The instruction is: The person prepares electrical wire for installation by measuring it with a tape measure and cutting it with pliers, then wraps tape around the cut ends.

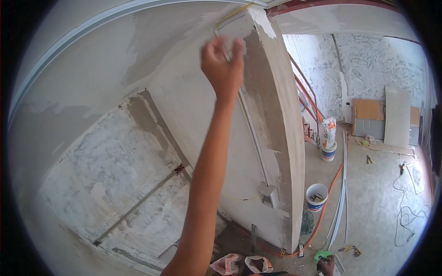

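My left hand (223, 64) is raised high in front of the wall, its fingers half curled and the thumb apart, a little blurred. Nothing shows in its grip. Behind it a thin conduit (252, 124) with a yellow wire beside it runs down the wall to a grey electrical box (267, 195). More yellow wire (232, 16) bends along the top of the wall. Low at the right, my right hand (327, 266) is closed around a bright green object (322, 255) whose kind I cannot make out.
A white bucket (316, 197) with things inside stands on the floor, near an orange hose (328, 204) and long thin strips (340, 198). Two open sacks (258, 264) sit below. Farther off are a second bucket (328, 152) bearing a bag, leaning boards (397, 115) and a cable (401, 216).
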Demonstrator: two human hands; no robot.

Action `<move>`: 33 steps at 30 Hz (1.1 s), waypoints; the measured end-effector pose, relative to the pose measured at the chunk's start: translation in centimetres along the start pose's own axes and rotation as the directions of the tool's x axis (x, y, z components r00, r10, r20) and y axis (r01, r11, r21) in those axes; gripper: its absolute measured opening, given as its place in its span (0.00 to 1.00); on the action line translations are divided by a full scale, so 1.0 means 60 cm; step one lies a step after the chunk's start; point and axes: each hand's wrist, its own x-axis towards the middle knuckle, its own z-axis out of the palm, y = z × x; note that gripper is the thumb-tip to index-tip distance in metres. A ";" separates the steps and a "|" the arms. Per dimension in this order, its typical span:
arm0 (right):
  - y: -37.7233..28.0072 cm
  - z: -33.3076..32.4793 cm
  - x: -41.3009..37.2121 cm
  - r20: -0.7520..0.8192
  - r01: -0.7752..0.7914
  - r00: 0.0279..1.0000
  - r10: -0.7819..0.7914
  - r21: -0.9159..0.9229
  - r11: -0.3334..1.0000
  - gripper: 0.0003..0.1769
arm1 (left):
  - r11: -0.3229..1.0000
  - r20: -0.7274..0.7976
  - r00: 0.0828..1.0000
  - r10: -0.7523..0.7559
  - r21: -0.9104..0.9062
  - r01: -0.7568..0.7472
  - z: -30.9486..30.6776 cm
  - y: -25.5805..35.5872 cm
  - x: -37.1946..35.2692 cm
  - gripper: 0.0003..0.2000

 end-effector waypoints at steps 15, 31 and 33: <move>-0.740 0.047 -0.086 0.353 0.943 0.270 -0.896 -0.284 0.173 0.37 | 0.489 0.984 0.074 -0.161 0.014 0.872 -0.121 0.167 -0.413 0.19; -1.070 0.012 -0.174 0.480 0.749 0.240 -0.844 -0.645 -0.154 0.29 | 0.162 0.672 0.517 -0.531 -0.518 0.840 -0.155 0.001 -0.071 0.11; -1.092 -0.003 -0.170 0.390 0.664 0.203 -0.898 -0.729 -0.166 0.21 | 0.117 0.560 0.568 -0.603 -0.642 0.758 -0.146 -0.043 -0.023 0.11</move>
